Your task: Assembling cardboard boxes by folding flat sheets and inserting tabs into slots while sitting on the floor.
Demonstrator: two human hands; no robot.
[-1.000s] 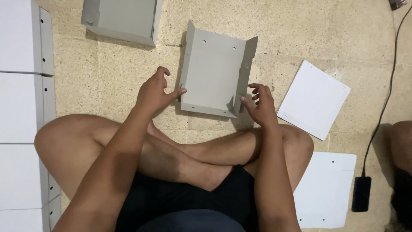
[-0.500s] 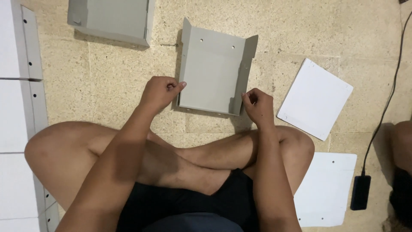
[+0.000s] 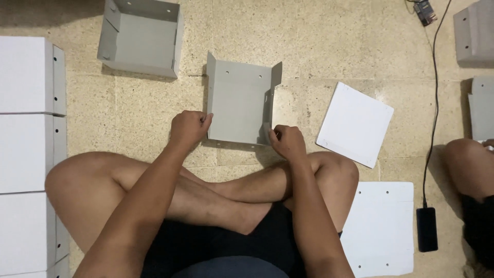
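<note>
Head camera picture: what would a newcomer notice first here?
A half-folded grey cardboard box lies on the beige stone floor, its side flaps raised, with the left hand and right hand gripping its near corners. A stack of white folded boxes lines the left edge, and flat white cardboard sheets lie to the right.

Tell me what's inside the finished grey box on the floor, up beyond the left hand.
The grey box shows only its bare grey bottom and walls with small holes. Its near wall hides a strip of the bottom, so that part cannot be checked.

four grey trays (image 3: 239,103), perhaps two white sheets (image 3: 355,123)
</note>
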